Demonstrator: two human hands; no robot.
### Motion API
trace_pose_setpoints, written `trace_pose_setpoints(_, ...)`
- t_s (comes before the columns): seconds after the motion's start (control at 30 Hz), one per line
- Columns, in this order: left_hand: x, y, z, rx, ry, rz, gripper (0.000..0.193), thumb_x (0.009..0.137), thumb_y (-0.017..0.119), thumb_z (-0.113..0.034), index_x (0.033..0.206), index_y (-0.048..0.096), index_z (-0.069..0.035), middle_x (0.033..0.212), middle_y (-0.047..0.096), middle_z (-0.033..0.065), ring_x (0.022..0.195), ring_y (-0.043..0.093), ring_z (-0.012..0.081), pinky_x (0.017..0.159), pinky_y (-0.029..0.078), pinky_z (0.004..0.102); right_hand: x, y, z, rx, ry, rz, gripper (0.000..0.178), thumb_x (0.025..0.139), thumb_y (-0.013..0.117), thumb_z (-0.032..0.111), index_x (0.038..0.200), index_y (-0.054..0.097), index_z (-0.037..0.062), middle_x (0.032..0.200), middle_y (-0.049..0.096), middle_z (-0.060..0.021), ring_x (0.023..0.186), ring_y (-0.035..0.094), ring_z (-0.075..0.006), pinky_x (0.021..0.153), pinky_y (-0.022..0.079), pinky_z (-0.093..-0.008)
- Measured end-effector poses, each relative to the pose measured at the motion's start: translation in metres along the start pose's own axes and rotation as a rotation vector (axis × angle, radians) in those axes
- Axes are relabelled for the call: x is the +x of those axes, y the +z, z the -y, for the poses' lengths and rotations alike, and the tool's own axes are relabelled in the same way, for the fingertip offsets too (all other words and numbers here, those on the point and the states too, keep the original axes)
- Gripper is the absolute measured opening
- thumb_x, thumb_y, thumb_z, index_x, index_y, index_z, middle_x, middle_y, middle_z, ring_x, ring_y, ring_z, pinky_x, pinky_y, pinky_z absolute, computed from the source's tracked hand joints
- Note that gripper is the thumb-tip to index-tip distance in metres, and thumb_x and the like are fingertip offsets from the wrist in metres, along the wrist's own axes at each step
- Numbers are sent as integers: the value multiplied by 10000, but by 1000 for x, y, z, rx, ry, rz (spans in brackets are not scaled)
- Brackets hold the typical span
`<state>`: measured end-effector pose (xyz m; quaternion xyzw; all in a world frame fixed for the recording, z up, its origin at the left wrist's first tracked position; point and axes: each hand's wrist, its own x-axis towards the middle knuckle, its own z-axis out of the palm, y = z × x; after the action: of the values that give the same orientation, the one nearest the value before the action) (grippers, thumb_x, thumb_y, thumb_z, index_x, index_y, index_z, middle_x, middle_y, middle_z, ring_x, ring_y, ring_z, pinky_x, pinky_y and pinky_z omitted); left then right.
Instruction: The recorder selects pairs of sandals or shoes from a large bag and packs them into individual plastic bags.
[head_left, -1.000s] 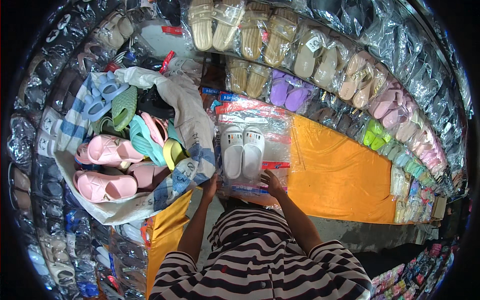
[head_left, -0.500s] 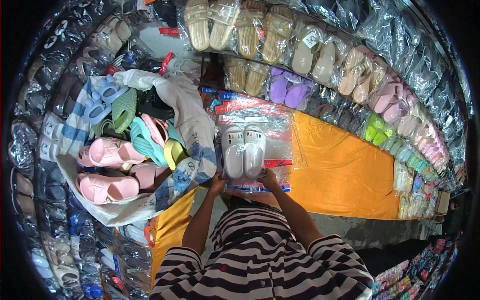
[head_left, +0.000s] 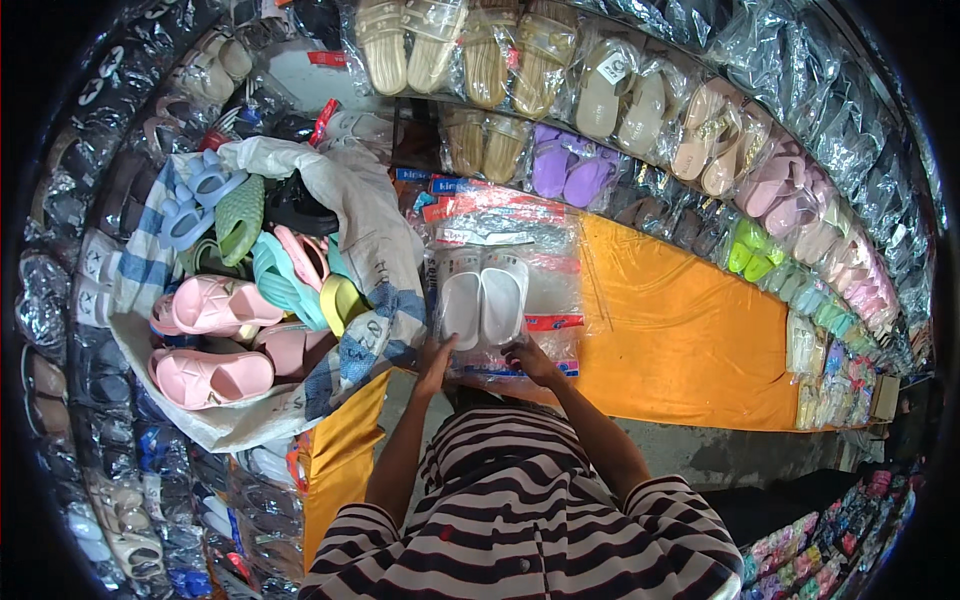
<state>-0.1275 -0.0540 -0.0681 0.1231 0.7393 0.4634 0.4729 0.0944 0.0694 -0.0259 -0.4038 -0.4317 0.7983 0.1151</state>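
A pair of white slide sandals (head_left: 462, 312) sits side by side in front of me, heels toward me, over a stack of clear plastic bags (head_left: 552, 290) with red and blue print. My left hand (head_left: 437, 362) is closed at the heel of the left slide, its thumb on the footbed. At the right slide's heel is my right hand (head_left: 532, 360), fingers bent against the edge. The undersides of the slides and the fingertips beneath them are hidden.
Left of the bags stands a large open woven sack (head_left: 230, 425) full of pink, green, blue and yellow slides. An orange cloth (head_left: 690, 340) covers the surface to the right. Bagged sandals line the curved racks, among them a purple pair (head_left: 575, 165) and a lime-green pair (head_left: 752, 248).
The white slides have tilted, so their straps show less and their footbeds more. My left hand has shifted its thumb up onto a heel; my right-hand fingers have changed position.
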Motion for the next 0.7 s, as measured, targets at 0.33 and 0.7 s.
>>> trace_pose_setpoints(0.33, -22, -4, -29, 23, 336, 282, 703, 604, 807, -20, 1227, 481, -6, 1122, 606, 112, 1010, 581, 224, 873, 465, 339, -13, 9, 29, -129, -259, 7, 411, 732, 725, 35, 1108, 563, 9, 882, 627, -52, 781, 563, -153, 696, 464, -322)
trace_pose_setpoints(0.7, -28, 6, -8, 180, 439, -129, 447, 670, 772, -79, 1067, 587, 8, 948, 649, 156, 847, 619, 275, 753, 464, 365, -2, -11, 12, -441, -233, -163, 260, 721, 748, 108, 929, 663, -22, 762, 680, -113, 629, 648, -173, 600, 519, -330)
